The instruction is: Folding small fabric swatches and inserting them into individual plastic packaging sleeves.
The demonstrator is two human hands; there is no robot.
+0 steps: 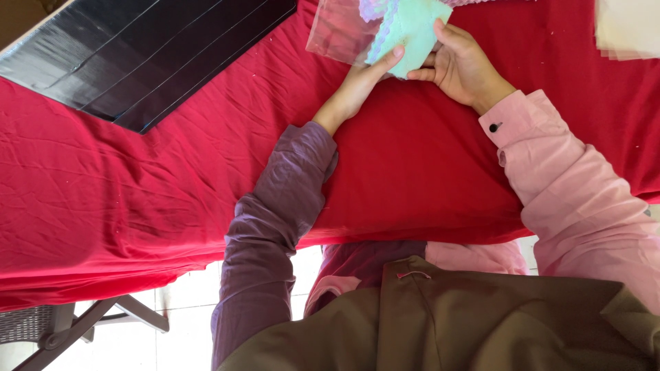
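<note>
Bottom of frame, nearest the camera: olive-brown cloth of the person's own garment (440, 323), with pale floor tiles (185, 316) and a grey chair frame (62, 333) at lower left.

Mid frame: wrinkled red cloth (137, 192) covered the table. Two sleeves crossed it, a purple one on the left arm, a pink one with a dark cuff button on the right.

Upper centre: left hand (357, 82) lay fingers extended, thumb pressed on the lower edge of a mint-green scallop-edged cloth piece (412, 31). Right hand (460, 65) gripped the same piece from its right side, thumb on top, fingers curled beneath. The piece sat partly inside a clear plastic sleeve bag (337, 31), which lay on the red cloth at the top edge.

Upper left: black glossy panel (137, 55), set at an angle. Upper right corner: stack of cream sheets (629, 27).
</note>
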